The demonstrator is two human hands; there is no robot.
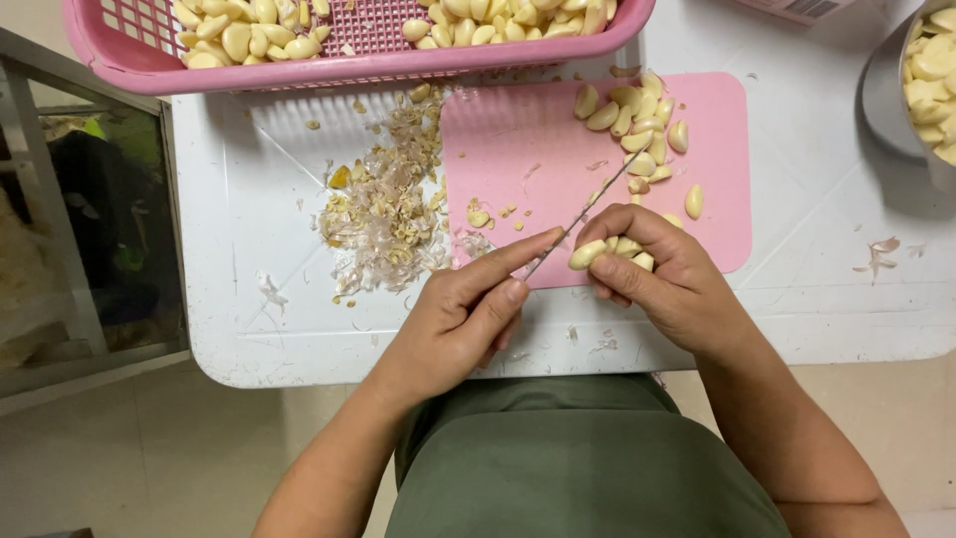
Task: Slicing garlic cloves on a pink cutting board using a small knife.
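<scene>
Right now my right hand (662,279) pinches a garlic clove (588,255) over the near edge of the pink cutting board (518,149), with a few more cloves tucked in its palm. My left hand (468,314) grips a thin knife (588,207), forefinger along the spine, blade resting at the clove's tip. To do this well, I judge, I should cut shallow, away from the fingertips. Peeled cloves (637,125) lie further up the board, skins (383,214) heap on the white table (249,329) to its left, and a pink basket (358,60) sits beyond.
</scene>
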